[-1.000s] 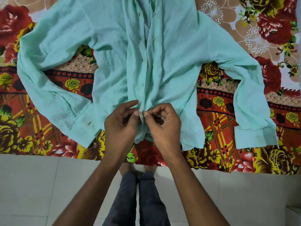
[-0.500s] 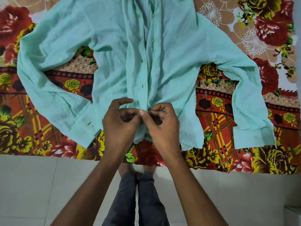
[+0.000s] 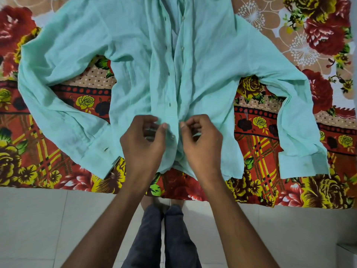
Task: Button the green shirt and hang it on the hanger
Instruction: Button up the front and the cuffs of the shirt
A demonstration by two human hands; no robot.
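Thin mint-green cotton is what both hands are working, right at the bottom of the shirt front. The left hand (image 3: pixel 144 141) has its thumb tip and curled fingers pinching the edge of the buttonhole placket (image 3: pixel 170 89); the right hand (image 3: pixel 201 141) mirrors it, thumb and forefinger nipped together on the opposite front edge, the other fingers folded loosely into the palm. Between the two thumbs the fabric shows a narrow strip, and a small pale button (image 3: pixel 172 136) sits there just below them. Whether it has fully passed through its hole I cannot tell.

To do this step well, I judge each pinch should stay close beside the button, so the soft cloth cannot slacken or twist. One thumb should tip the button on edge and feed it through the slit while the other hand draws the hole over it. A gentle pull apart afterwards would confirm it has seated.

Higher up, the two front edges lie apart, with dark buttonholes down one side and more buttons (image 3: pixel 182 48) down the other, so most of the fastening looks undone. The green shirt (image 3: pixel 212 64) lies front-up, sleeves spread to either side, on a red and yellow floral bedsheet (image 3: pixel 260 155), its hem near the sheet's edge. Pale floor tiles (image 3: pixel 48 229) lie below, with the person's dark trousers (image 3: pixel 164 238) between the forearms. No hanger is in view.
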